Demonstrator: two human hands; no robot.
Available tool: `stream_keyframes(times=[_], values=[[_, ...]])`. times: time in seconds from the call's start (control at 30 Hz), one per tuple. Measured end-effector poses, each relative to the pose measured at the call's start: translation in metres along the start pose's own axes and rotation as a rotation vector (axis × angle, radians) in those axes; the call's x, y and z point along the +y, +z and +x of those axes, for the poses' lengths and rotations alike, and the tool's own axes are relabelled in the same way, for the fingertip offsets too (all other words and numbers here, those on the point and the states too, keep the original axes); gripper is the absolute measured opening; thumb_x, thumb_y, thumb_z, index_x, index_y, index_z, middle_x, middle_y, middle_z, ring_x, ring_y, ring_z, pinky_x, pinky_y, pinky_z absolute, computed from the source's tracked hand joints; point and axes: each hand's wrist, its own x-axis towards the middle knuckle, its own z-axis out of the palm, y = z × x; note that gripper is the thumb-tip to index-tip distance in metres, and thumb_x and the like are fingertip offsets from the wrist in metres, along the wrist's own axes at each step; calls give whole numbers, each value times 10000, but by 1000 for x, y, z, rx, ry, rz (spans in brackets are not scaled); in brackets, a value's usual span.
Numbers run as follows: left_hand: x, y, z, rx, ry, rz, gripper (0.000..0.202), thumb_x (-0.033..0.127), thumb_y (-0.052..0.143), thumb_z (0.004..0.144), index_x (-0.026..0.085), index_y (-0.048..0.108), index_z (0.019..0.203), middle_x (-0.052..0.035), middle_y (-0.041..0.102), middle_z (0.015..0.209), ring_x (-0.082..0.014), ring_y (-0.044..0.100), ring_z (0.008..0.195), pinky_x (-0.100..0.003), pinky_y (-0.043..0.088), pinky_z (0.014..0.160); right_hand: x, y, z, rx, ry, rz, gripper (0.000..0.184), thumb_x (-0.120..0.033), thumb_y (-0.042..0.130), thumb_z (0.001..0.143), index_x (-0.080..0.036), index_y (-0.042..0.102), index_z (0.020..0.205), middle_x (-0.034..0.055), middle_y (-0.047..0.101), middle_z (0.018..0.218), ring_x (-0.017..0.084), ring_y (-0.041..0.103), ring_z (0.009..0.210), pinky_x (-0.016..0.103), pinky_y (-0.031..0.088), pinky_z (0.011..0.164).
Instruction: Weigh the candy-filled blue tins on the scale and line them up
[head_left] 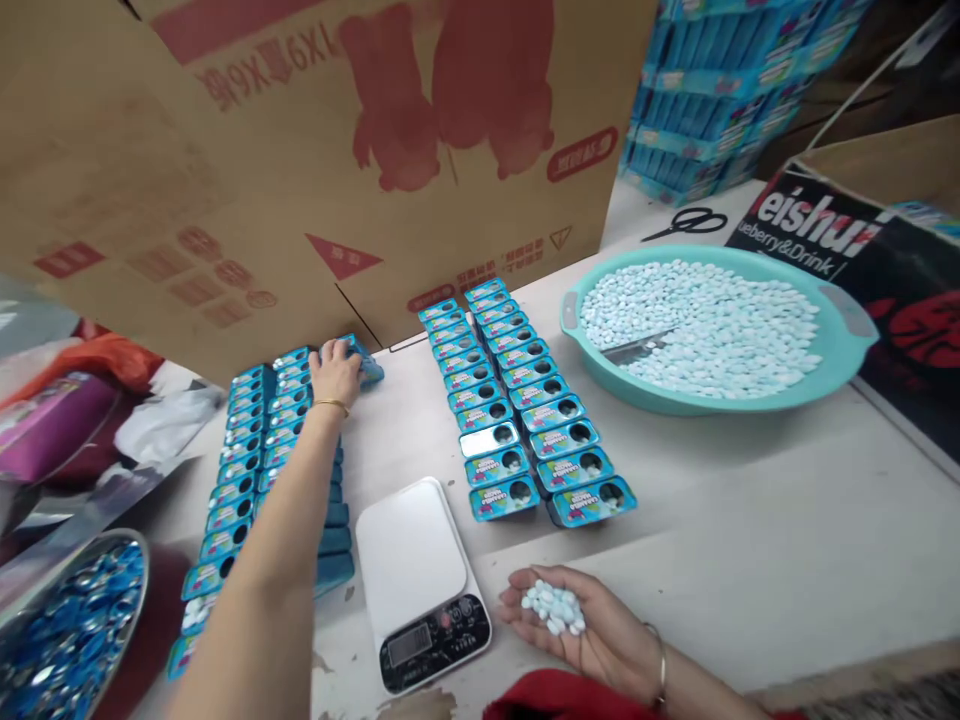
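White worktable (pixel 750 500), surface scuffed w/ a few worn patches nr front edge; lg brown carton (pixel 262 200) w/ red print stands along back; printed blk carton (pixel 885 300) at R; upper-R bkgd (pixel 922 85) dark; tabletop brightly lit

The left forearm (pixel 277 520) partly hides blue tins (pixel 229 513), the top edge crops the carton (pixel 285 190), and the scale display (pixel 409 643) is unreadable.

"CARAMELO" on blue tins (pixel 504 497); "eishui", "ueberry&Drink" on black box (pixel 907 290); carton (pixel 285 190) print inverted, probably Chinese.
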Motion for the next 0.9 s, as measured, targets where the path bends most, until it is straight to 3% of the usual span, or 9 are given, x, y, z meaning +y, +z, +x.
stream_keyframes(times=[0.13,0.2,0.27,0.33,0.5,0.67,0.73,0.83,0.9], values=[[16,-47,-53,-24,144,3,179,250,452,882,163,609,889,-94,562,1149,-296,458,1146,-485,250,1023,-2,0,-4,-14,5,-26,220,-215,533,840,-44,664,886,151,731,879,231,714,849,284,565,753],[29,-76,-94,-71,235,37,209,330,470,889,169,599,852,-94,582,1027,-261,557,939,-399,387,861,0,-1,-6,-34,13,-42,233,-208,511,846,-37,656,911,154,728,890,237,714,859,287,566,754],[47,-100,-137,-156,338,59,225,355,490,886,169,595,815,-82,581,928,-238,576,823,-345,413,706,4,-2,-10,-52,30,-58,236,-201,498,852,-36,648,931,154,727,901,241,711,877,288,568,755],[65,-112,-173,-254,388,41,200,337,514,883,169,600,815,-69,584,893,-225,582,793,-327,409,655,8,-3,-14,-66,51,-71,239,-199,488,863,-39,641,952,154,727,915,245,706,903,290,569,764],[85,-106,-214,-348,389,17,141,279,536,880,164,611,849,-78,601,922,-235,589,835,-344,428,691,15,-4,-24,-87,70,-97,248,-206,463,896,-40,622,990,157,726,931,235,706,908,290,569,785],[98,-114,-239,-83,335,-134,236,355,590,842,147,574,951,-122,580,1057,-261,546,935,-382,446,761,18,-4,-31,-133,62,-85,260,-211,439,910,-52,610,1023,153,721,980,218,698,943,288,565,799],[119,-115,-260,-69,396,-301,233,354,562,859,151,553,975,-101,577,1000,-227,540,888,-352,458,738,20,-4,-33,-140,62,-56,258,-204,418,917,-61,614,1005,139,727,954,198,709,893,293,565,794],[161,-103,-293,-210,530,-517,197,292,499,894,166,521,1044,-66,568,955,-186,538,832,-306,474,699,22,-5,-35,-149,65,2,250,-201,403,923,-96,628,890,79,730,781,158,709,709,281,573,713],[183,-90,-309,-260,506,-568,183,239,463,905,168,507,1068,-73,557,1001,-185,538,870,-303,483,726,23,-6,-36,-137,65,36,245,-191,415,922,-116,624,816,35,703,679,133,684,625,259,567,676]])
